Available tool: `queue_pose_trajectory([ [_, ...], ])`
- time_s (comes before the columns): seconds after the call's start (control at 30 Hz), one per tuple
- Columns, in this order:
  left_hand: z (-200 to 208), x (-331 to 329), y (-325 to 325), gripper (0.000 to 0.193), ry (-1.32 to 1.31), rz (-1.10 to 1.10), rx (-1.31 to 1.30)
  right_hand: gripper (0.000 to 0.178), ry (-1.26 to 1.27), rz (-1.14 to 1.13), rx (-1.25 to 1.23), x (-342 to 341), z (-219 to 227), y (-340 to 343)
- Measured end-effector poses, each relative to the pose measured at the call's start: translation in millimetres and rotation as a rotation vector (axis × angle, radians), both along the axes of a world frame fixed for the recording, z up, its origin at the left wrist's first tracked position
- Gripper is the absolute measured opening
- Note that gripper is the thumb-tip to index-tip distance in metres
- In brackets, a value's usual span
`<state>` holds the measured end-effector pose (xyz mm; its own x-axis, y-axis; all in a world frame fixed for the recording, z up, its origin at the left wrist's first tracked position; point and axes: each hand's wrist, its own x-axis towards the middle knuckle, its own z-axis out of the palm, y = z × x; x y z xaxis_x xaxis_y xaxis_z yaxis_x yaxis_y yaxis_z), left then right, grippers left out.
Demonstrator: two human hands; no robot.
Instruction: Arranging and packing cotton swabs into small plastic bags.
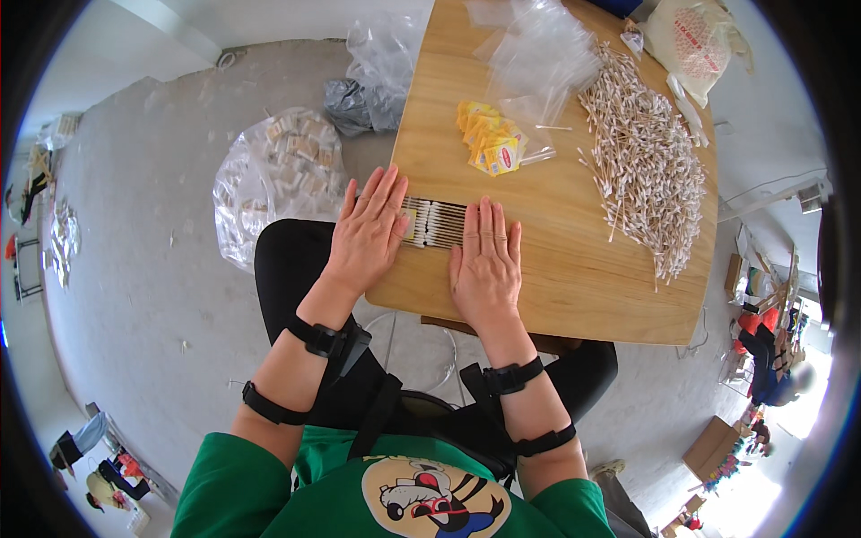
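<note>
A flat row of cotton swabs [441, 224] lies near the table's left front corner, between my two hands, apparently in a clear bag. At its left end a bit of yellow card shows beside my fingers. My left hand [368, 229] rests flat over that end, fingers straight and slightly apart. Flat on the right end lies my right hand [488, 255], its fingers stretched out and close together. Both palms hide parts of the row. Beyond it sits a small fanned stack of yellow printed cards [491, 139].
A large heap of loose cotton swabs [641, 152] covers the right side of the wooden table [556, 260]. Flat clear bags [538, 54] lie at the far side, near a cream sack [695, 45]. On the floor to the left stands a clear bag of packed swabs [278, 179].
</note>
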<state>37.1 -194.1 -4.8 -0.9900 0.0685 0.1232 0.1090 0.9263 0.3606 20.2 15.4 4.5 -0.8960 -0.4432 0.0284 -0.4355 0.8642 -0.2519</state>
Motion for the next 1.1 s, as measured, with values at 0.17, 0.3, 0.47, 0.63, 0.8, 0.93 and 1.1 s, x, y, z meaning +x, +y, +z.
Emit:
queue_pose_trajectory([
  [0.17,-1,0,-1,0.053,-0.008,-0.007,0.018,0.066,0.002,0.003,0.014,1,-1,-3],
  [0.3,-8,0,-3,0.053,0.0,-0.021,0.157,0.066,-0.013,0.003,0.014,0,0,-3],
  [0.47,-9,-2,-5,0.053,-0.001,-0.052,0.248,0.065,-0.006,-0.003,0.031,-1,1,-3],
  [0.63,-12,-1,-5,0.054,0.011,-0.028,0.254,0.065,-0.003,0.037,0.021,-3,4,-12],
  [0.8,-10,0,-5,0.054,0.004,-0.03,0.265,0.065,0.005,0.064,0.034,-4,2,-21],
  [0.93,-10,0,-4,0.054,0.007,-0.035,0.269,0.064,-0.004,0.062,0.012,-3,1,-27],
  [1.1,-11,0,-3,0.054,0.005,-0.024,0.245,0.062,0.017,0.027,0.011,2,-3,-35],
])
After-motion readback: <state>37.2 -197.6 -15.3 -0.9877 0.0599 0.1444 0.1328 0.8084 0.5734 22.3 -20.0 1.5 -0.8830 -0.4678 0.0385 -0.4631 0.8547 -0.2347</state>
